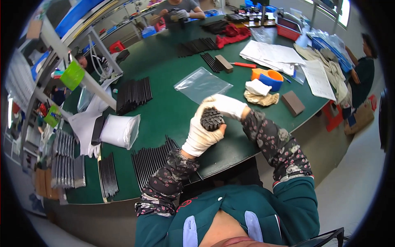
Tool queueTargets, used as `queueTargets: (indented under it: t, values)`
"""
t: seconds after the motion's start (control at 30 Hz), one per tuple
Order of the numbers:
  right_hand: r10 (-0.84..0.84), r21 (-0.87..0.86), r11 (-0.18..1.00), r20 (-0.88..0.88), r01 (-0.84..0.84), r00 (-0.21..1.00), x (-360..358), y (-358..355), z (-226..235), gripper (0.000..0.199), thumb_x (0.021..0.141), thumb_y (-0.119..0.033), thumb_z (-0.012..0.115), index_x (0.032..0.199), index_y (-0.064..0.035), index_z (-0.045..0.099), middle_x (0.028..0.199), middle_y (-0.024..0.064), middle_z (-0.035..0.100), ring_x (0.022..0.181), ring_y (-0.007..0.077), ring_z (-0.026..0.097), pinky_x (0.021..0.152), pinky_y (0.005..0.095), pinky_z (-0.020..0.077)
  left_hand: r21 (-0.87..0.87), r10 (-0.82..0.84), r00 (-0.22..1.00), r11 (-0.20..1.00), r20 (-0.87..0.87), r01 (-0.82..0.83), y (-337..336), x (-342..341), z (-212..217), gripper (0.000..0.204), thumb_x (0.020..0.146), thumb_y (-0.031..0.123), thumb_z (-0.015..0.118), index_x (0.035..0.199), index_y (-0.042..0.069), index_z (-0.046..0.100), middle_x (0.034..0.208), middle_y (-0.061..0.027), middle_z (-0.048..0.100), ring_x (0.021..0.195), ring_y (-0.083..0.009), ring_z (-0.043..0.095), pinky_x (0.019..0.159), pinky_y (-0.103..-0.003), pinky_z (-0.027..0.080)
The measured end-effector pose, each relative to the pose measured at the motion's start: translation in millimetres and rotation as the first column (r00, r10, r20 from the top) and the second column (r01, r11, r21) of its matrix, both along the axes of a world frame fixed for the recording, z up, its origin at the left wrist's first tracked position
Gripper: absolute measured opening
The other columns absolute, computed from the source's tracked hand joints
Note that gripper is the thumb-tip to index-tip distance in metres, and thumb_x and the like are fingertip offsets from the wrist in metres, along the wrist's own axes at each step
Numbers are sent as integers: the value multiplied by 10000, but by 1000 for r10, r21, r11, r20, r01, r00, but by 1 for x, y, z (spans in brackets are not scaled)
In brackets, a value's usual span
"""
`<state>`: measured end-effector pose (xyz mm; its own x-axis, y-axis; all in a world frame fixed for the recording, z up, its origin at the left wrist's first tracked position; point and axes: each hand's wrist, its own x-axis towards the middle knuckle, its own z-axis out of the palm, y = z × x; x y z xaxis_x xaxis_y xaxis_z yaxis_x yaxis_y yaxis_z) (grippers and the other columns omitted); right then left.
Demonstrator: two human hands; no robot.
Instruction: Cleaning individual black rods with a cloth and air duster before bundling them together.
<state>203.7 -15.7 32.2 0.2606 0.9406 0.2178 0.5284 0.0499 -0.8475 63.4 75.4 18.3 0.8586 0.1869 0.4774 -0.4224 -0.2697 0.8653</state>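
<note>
A tight bundle of thin black rods [212, 119] stands upright above the near part of the green table, its cut ends facing up. My left hand [200, 135], in a white glove with bare fingertips, wraps round the bundle's near left side. From the far right, my right hand [227, 106], gloved too, curls against the same bundle; some of its fingers are hidden. Just beyond my hands lies a clear plastic bag [202, 84]. By my left forearm a row of loose black rods [150, 162] is spread along the table's near edge.
More black rods [134, 94] and a white foam-wrapped pack [119, 131] lie leftward. To the right are an orange-and-blue tape roll [267, 79], crumpled cloths [260, 97], a brown block [293, 103] and papers [269, 53]. Another person [181, 14] works across the table [164, 66].
</note>
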Motion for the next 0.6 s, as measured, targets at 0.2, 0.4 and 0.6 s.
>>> queueTargets:
  t: [0.2,0.4,0.6]
  values:
    - [249,303,953,-756,-13,605,-37,-17,-71,324,1009,-193,398,1233,-22,558,1199,7,597,1076,91,542,986,249,409,-54,62,997,997,41,-60,-2,-4,5,465,654,63,761,1055,32,527,849,-55,638,772,-128,612,744,-268,508]
    - [-30,36,988,-910,151,413,-65,-21,-72,460,1032,-250,342,1451,-60,330,1439,52,412,1309,151,387,1118,292,290,75,130,982,987,137,-142,-2,-6,8,436,668,70,762,1034,28,528,802,-55,634,731,-127,620,714,-268,514]
    - [136,-7,986,-536,-165,833,-56,-35,-58,865,762,-217,774,1455,-15,298,1424,106,424,1317,186,365,1112,326,278,-228,-23,1000,973,-1,22,3,-10,8,467,681,45,764,1071,41,508,791,-23,620,725,-102,601,692,-264,513]
